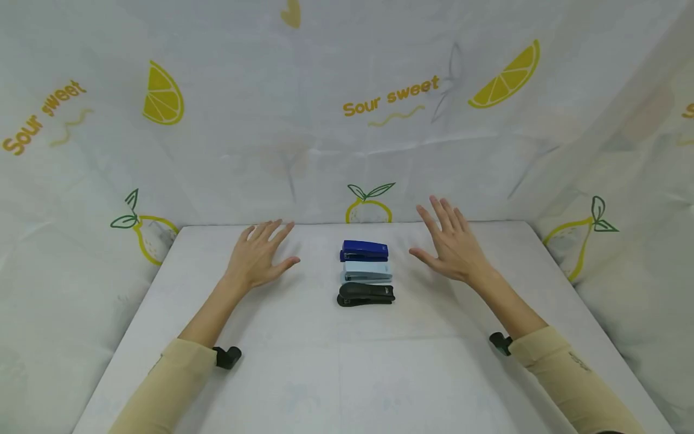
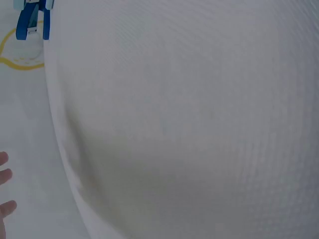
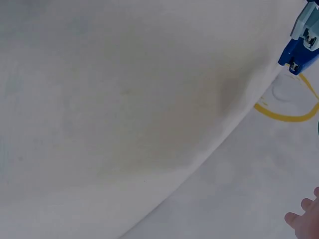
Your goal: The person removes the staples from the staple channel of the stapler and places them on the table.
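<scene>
Three staplers lie in a column on the white table, their long sides parallel: a dark blue stapler [image 1: 365, 250] at the back, a light blue stapler [image 1: 367, 272] in the middle and a black stapler [image 1: 366, 294] at the front. To their left my left hand [image 1: 259, 256] is spread with its thumb toward them, holding nothing. On the other side my right hand [image 1: 451, 247] has its fingers straight and apart, also holding nothing. Fingertips of the left hand [image 2: 5, 177] show at the left wrist view's edge. The right wrist view catches part of the right hand [image 3: 306, 219].
A white cloth covers the table [image 1: 347, 374]. Behind and beside it hangs a white curtain [image 1: 244, 132] printed with lemons and lettering. Small black devices sit at the left wrist [image 1: 228, 357] and the right wrist [image 1: 500, 343], by the beige sleeves.
</scene>
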A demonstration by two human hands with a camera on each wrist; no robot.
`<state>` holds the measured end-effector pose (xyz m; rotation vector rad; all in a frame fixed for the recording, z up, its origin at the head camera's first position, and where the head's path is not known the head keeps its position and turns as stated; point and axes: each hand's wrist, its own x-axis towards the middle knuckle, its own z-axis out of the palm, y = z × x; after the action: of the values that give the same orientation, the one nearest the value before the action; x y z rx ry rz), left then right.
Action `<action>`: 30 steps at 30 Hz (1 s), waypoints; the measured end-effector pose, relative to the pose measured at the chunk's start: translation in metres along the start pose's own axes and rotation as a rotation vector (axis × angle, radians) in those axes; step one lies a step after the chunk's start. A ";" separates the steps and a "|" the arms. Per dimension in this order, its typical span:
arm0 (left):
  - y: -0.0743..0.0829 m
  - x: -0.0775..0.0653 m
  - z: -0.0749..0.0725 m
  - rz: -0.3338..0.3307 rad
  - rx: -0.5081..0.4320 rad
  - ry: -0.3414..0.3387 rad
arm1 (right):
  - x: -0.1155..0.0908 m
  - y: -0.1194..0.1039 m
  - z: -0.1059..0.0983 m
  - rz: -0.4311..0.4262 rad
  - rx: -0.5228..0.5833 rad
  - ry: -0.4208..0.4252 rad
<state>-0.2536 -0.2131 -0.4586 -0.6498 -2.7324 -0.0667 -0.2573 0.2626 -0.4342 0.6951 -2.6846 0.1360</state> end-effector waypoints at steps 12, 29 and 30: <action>0.014 0.007 0.012 -0.076 -0.414 -0.222 | 0.007 -0.014 0.006 -0.055 0.208 -0.005; 0.037 0.042 0.039 -0.151 -0.975 -0.454 | 0.032 -0.054 0.011 -0.001 0.571 -0.169; 0.038 0.043 0.041 -0.157 -0.979 -0.440 | 0.034 -0.055 0.012 -0.012 0.587 -0.166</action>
<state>-0.2856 -0.1558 -0.4840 -0.7261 -3.0417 -1.5224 -0.2620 0.1971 -0.4327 0.9188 -2.8034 0.9261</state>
